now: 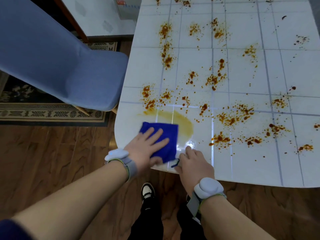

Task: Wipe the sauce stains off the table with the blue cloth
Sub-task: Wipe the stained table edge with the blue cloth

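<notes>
at the near-left corner of the tabletop [195,56], left grip [147,148] spread flat on cloth [171,130], right grip [192,161] spread beside it; best to press evenly, sweeping through smear [181,122] toward stains [216,80].

Single head-worn view, wide-angle, edges bent. Looks forward and steeply down over near-left corner of worktop [251,170]. Left hand [147,146] and right hand [194,163] close to lens, low centre; forearms enter from bottom corners. Shoe [147,189] and wood floor [52,153] straight below. Chair [52,58] fills upper left. Worktop runs out of frame top and right.
</notes>
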{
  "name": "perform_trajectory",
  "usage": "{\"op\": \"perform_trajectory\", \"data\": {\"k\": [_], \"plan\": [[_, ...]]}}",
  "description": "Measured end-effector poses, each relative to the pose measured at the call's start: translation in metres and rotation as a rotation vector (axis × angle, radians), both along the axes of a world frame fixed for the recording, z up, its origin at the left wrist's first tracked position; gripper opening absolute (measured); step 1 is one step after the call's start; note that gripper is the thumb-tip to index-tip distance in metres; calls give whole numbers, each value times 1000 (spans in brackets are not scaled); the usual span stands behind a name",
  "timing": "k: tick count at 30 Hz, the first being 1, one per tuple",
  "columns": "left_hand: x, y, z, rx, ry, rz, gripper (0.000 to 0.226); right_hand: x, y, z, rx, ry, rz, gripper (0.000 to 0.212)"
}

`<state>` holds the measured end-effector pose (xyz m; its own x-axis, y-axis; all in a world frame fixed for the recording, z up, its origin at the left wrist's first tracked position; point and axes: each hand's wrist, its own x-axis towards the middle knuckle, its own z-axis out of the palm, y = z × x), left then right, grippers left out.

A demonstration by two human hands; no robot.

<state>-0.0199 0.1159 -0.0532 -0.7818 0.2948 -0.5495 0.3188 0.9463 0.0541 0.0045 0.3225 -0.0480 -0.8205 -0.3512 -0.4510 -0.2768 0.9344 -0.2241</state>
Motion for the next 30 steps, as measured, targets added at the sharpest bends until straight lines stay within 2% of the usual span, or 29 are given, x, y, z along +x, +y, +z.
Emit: {"op": "perform_trajectory", "data": {"k": [3,4,7,8,11,12,16,18,20,21,25,26,29,30], "plan": [[10,17,-1,-12,43,251,67,0,-3,1,20,-25,-12,26],[19,30,-4,30,58,225,66,-1,-4,2,26,-14,-24,23],[19,32,-7,83,24,-32,67,-2,-4,5,50,2,-36,19],[8,19,-5,71,8,-4,68,-1,-6,5,60,-2,-23,19],[-3,17,-1,39,48,362,66,0,-9,6,79,-21,-13,20],[2,32,-2,40,56,378,65,1,-8,5,77,-19,-30,21],[1,44,-4,91,30,-52,62,3,-7,4,35,24,-46,24],[-21,24,-4,45,20,-32,65,4,-7,4,44,10,-25,29],[-24,26,-4,33,29,160,66,2,-7,5,65,-9,-21,31],[-19,32,-3,33,27,189,65,1,-7,6,67,-10,-24,31],[-10,26,0,83,-26,-128,63,0,-6,8,59,-12,-17,31],[-18,12,1,71,-23,-110,66,-1,-6,8,63,-18,-1,32],[-15,1,-1,46,25,183,69,-2,-6,7,82,-15,10,30],[-3,10,-3,52,34,206,68,-3,-6,9,86,-9,0,29]]}}
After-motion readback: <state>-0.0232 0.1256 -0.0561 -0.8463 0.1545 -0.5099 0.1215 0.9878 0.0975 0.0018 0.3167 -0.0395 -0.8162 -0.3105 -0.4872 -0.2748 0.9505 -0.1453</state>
